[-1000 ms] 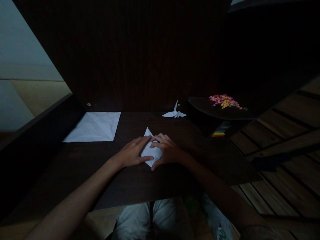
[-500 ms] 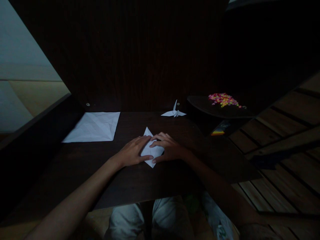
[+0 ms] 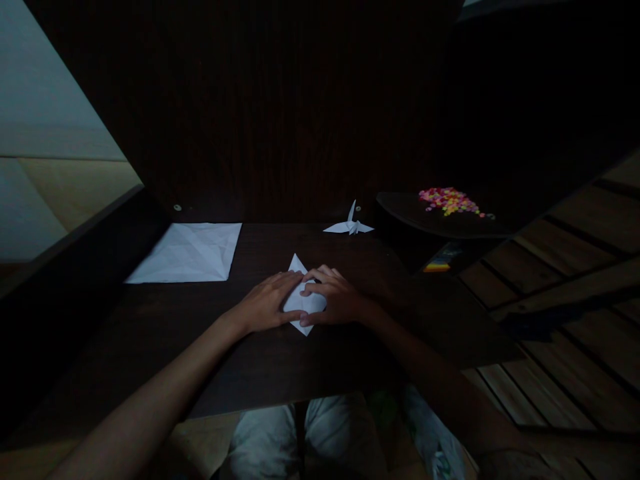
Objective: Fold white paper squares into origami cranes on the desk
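A small white sheet of paper folded into a diamond shape (image 3: 307, 305) lies on the dark tabletop, one point toward me and one away. My left hand (image 3: 273, 301) holds it from the left, with fingers along the upper left edge and the thumb across its lower part. From the other side my right hand (image 3: 340, 297) grips the folded paper, its fingers curled over the right half. The two thumbs meet near the bottom corner. Both hands cover much of the paper's sides.
A larger creased white sheet (image 3: 187, 253) lies at the back left. Near the back panel stands a white origami crane (image 3: 351, 227). Small colourful pieces (image 3: 453, 201) are heaped on a raised dark shelf (image 3: 395, 210) to the right. A dark side board (image 3: 75, 247) edges the left.
My right thumb has moved slightly left, up to the left thumb at the paper's lower part. The folded paper stays in place, as do the crane and large sheet.
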`<state>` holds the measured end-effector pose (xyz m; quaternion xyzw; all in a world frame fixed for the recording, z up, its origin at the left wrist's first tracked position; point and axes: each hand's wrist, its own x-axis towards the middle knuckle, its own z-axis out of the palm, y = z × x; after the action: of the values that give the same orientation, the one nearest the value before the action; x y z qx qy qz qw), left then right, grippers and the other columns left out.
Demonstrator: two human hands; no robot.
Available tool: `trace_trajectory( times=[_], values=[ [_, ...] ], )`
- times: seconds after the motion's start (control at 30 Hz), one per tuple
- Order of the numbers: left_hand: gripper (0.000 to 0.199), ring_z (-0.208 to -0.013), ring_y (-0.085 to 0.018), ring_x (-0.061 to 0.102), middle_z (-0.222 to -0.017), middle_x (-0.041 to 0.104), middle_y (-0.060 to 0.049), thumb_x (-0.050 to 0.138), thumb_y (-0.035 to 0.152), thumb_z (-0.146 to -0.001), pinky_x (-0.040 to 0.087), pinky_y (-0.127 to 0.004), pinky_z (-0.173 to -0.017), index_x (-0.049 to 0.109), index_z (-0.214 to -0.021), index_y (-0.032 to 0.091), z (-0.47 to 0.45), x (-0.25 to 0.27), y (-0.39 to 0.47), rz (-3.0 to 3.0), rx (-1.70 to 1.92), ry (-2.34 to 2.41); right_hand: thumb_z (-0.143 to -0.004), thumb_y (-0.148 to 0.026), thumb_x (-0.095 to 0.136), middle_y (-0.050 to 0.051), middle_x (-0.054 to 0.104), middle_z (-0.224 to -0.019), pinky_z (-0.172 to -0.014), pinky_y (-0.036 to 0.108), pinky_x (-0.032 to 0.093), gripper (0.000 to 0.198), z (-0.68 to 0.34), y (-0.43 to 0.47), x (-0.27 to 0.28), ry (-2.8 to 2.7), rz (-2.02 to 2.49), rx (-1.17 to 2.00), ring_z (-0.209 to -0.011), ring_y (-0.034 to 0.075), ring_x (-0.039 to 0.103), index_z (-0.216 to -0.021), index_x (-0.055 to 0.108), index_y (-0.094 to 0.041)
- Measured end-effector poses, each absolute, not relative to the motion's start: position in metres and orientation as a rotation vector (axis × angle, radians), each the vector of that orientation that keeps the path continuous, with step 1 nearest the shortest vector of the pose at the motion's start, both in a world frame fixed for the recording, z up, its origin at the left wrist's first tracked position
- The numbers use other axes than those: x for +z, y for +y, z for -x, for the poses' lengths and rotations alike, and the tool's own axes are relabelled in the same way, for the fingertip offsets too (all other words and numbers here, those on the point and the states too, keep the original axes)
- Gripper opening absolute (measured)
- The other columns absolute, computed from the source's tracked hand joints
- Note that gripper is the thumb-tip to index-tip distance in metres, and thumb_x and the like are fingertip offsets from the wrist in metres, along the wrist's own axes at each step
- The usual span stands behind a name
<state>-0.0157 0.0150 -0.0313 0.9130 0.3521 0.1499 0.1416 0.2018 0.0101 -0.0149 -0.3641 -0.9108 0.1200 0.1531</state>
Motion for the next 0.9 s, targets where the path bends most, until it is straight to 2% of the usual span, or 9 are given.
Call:
trace_trajectory(
  times=[0.17,0.37,0.67,0.9],
  values=[
    [0.079,-0.133,-0.029,0.038,-0.145,0.041,-0.015,0.056,0.058,-0.080,0.031,-0.045,-0.109,0.032,-0.142,0.016,0.0146,-0.0300,0.0155,-2.608,0.422,1.027,-0.063,-0.065,0.069,0.010,0.055,-0.117,-0.084,0.042,0.038,0.057,-0.1995,0.0079,-0.0184,-2.617,1.033,0.265,-0.103,0.027,0.046,-0.098,0.063,-0.020],
    [0.080,-0.132,-0.029,0.039,-0.144,0.042,-0.014,0.059,0.057,-0.079,0.031,-0.045,-0.109,0.034,-0.141,0.015,0.0146,-0.0295,0.0155,-2.584,0.423,1.037,-0.060,-0.065,0.071,0.010,0.053,-0.121,-0.086,0.043,0.037,0.061,-0.2013,0.0075,-0.0184,-2.638,1.043,0.297,-0.107,0.028,0.045,-0.101,0.062,-0.021],
    [0.078,-0.130,-0.029,0.041,-0.143,0.043,-0.014,0.059,0.056,-0.079,0.032,-0.045,-0.108,0.034,-0.141,0.015,0.0152,-0.0297,0.0151,-2.589,0.448,1.019,-0.059,-0.064,0.072,0.010,0.052,-0.123,-0.088,0.045,0.036,0.061,-0.2017,0.0066,-0.0176,-2.642,1.026,0.303,-0.108,0.029,0.045,-0.101,0.062,-0.021],
    [0.079,-0.134,-0.029,0.037,-0.146,0.040,-0.015,0.055,0.058,-0.081,0.028,-0.046,-0.111,0.032,-0.142,0.014,0.0154,-0.0323,0.0140,-2.615,0.408,1.041,-0.060,-0.065,0.071,0.010,0.053,-0.119,-0.085,0.044,0.037,0.060,-0.2002,0.0057,-0.0178,-2.643,1.035,0.272,-0.105,0.029,0.046,-0.100,0.063,-0.021]
  ],
)
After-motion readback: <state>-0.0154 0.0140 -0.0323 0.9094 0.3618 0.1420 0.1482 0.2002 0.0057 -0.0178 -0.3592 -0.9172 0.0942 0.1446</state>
